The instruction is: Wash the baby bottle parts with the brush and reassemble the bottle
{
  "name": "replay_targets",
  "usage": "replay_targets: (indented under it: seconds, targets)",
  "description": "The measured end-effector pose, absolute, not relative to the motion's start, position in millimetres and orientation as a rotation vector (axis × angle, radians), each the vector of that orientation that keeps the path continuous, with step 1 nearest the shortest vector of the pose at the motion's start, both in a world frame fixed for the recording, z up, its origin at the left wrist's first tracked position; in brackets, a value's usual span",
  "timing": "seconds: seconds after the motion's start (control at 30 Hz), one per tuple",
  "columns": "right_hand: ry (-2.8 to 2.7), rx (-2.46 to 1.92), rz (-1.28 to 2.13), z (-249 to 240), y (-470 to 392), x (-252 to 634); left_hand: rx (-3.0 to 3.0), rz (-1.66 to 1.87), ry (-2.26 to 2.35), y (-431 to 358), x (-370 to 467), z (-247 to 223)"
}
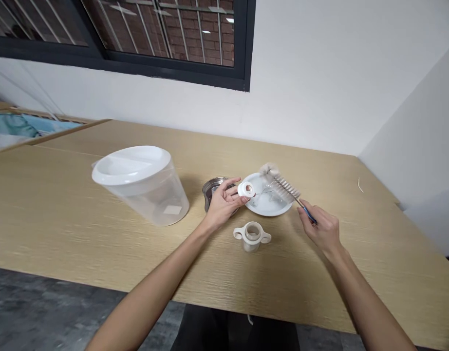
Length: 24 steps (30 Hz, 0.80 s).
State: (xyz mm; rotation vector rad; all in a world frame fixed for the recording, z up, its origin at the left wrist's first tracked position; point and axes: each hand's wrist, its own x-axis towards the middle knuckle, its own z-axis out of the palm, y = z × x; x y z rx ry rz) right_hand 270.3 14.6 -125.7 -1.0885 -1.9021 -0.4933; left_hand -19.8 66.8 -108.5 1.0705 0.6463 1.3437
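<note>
My left hand (224, 202) holds a small white ring-shaped cap (246, 189) between thumb and fingers, its opening facing up. In my right hand (321, 225) is the blue handle of a bottle brush (286, 188), whose pale bristles slant up to the left above a white plate (269, 210). Some clear pieces lie on that plate, partly hidden by the brush. A clear cup with two cream handles (252, 236) stands upright below the cap, touched by neither hand. Behind my left hand sits a round metal bowl (209, 187), partly covered by the fingers.
A large translucent bucket with a white lid (144, 183) stands on the wooden table (100, 234) at the left. A thin white strip (360, 185) lies at the right. A wall and a dark-framed window are behind the table.
</note>
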Motion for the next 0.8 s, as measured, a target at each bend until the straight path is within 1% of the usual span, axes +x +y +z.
replay_targets:
  seconds: [0.1, 0.23, 0.4, 0.53, 0.67, 0.8]
  targets:
    - [-1.840, -1.045, -0.434, -123.9, 12.6, 268.9, 1.062, 1.353, 0.660, 68.3, -20.6, -109.2]
    - [-1.997, -0.959, -0.429, -124.1, 9.1, 263.2, 1.049, 1.349, 0.656, 69.1, -19.9, -108.0]
    - [-1.947, -1.081, -0.524, -128.2, 14.0, 264.7, 1.066, 1.350, 0.680, 68.5, -19.4, -105.7]
    - [-1.851, -1.033, -0.452, -126.4, 13.6, 265.8, 1.088, 1.357, 0.702, 69.2, -20.3, -106.9]
    - [-1.995, -0.966, -0.406, -125.8, 9.6, 262.2, 1.098, 1.361, 0.698, 70.6, -21.1, -108.4]
    - [-2.035, -1.094, -0.467, -128.2, 12.5, 264.1, 1.125, 1.363, 0.719, 70.8, -21.9, -108.5]
